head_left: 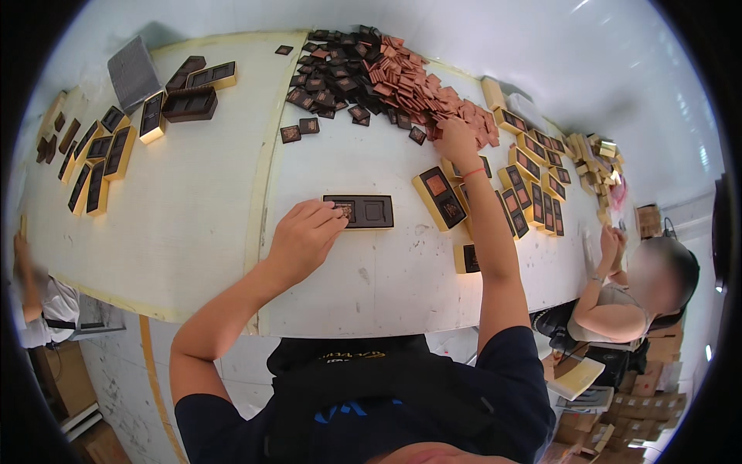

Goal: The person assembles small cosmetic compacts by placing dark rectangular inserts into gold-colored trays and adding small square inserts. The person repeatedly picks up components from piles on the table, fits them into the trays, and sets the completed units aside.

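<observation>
On the table in front of me lies a small gold-sided box (379, 224) with a dark two-compartment insert. My left hand (309, 236) is at its left end, fingertips closed on a dark wrapped square (347, 210) in the left compartment. The right compartment holds nothing. My right hand (457, 145) reaches forward to the near edge of a heap of copper-coloured wrapped squares (410, 77). Its fingers are drawn together, and what they pinch is hidden. Beside these lies a heap of dark wrapped squares (332, 73).
Right of my right forearm stand several filled boxes (440, 197), each with a copper and a dark square. More boxes (97, 170) with dark inserts lie at the far left, near a grey slab (134, 73). A person (618, 294) works at the right; another person's arm (29, 278) shows at left.
</observation>
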A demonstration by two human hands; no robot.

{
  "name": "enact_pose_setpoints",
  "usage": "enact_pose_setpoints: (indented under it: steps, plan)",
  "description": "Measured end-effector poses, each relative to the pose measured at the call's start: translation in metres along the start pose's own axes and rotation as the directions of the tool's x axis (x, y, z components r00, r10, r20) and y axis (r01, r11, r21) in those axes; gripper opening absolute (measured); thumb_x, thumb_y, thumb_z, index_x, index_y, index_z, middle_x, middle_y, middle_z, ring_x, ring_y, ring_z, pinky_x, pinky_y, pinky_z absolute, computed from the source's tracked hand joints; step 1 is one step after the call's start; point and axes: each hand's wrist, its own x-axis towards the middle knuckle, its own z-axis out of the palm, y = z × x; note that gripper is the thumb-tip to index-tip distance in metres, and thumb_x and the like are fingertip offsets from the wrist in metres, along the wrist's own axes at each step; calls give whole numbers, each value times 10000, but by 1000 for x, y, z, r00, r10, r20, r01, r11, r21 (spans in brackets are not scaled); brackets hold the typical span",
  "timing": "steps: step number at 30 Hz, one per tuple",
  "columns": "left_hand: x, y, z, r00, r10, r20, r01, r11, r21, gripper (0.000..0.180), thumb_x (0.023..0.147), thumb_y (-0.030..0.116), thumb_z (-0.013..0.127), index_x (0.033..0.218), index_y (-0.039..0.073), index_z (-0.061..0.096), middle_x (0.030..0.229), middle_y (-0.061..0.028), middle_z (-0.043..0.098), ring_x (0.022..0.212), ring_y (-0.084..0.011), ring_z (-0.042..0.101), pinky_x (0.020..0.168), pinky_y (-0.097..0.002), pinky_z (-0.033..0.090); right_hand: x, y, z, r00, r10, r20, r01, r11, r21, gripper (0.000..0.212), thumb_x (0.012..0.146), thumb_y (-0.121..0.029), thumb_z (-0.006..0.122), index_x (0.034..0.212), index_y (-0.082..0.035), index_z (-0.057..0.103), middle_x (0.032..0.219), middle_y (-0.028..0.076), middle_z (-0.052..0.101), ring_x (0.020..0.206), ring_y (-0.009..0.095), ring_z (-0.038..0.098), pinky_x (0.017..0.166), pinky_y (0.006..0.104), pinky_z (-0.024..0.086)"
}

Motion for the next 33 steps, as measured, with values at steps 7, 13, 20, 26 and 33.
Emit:
enact_pose_setpoints:
  steps: [7,13,20,26,33]
  plan:
    - [-5,-3,4,1000,5,29,-5,1000,2,242,806,5,732,1043,51,722,1079,-75,709,1102,-272,667,967,-414,530,-10,8,-26,994,93,52,-106,898,426,220,782,-119,707,964,-5,757,861,158,722,783,265,702,723,348,565]
    - [-6,-3,4,999,-12,31,11,1000,20,283,807,3,725,1085,54,717,1088,-80,702,1102,-277,666,952,-413,532,-61,-95,-87,950,-46,310,-289,255,923,237,977,-89,630,1187,8,679,893,36,697,781,109,688,642,227,552]
    - [-3,-2,4,999,-15,42,15,1000,7,282,797,-1,732,1073,60,719,1100,-78,696,1114,-275,661,915,-397,540,-104,-127,-82,928,-86,363,-348,154,925,212,993,-129,650,1153,5,685,928,27,712,745,73,687,548,181,488]
    - [-4,-2,3,1000,-15,12,15,1000,-7,243,780,-4,744,1014,60,721,1055,-77,689,1057,-283,661,873,-387,547,-126,-144,-68,992,-27,120,-88,523,848,112,932,-87,708,1034,-47,730,937,39,724,826,106,657,635,225,484]
    - [-2,-1,2,1000,-5,7,5,1000,-13,263,766,-20,741,1016,60,723,993,-59,672,922,-256,630,772,-353,542,-139,-146,-54,887,-379,-265,461,768,444,308,822,24,730,1121,-49,717,1299,101,621,999,289,648,862,371,512]
